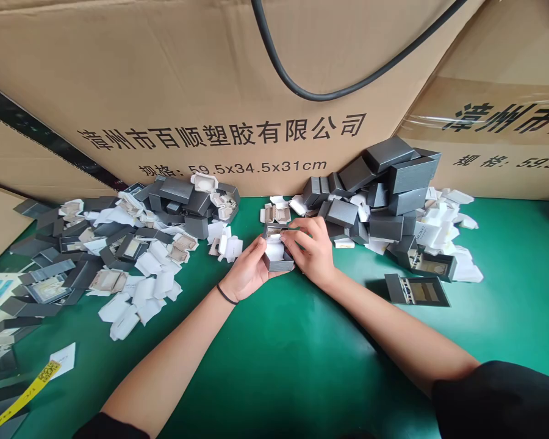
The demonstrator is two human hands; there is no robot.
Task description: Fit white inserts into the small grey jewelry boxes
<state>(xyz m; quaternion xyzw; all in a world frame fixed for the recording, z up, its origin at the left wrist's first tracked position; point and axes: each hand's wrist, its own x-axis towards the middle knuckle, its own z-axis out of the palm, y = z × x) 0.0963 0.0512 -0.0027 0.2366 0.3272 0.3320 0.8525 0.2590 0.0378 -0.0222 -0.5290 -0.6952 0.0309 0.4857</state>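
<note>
Green tabletop [274,360] bears dark boxes [387,227] and white card pieces [149,263] heaped both sides, done or waiting unclear, and between them one open grey box [279,266], left hand [248,272] clasping it, white insert [275,250] inside, seemingly mid-work, right hand [313,253] against it, pinch indiscernible.

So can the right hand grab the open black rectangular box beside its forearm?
Probably yes: only green tabletop separates the right hand from the black box, though that hand touches a small grey box.
</note>
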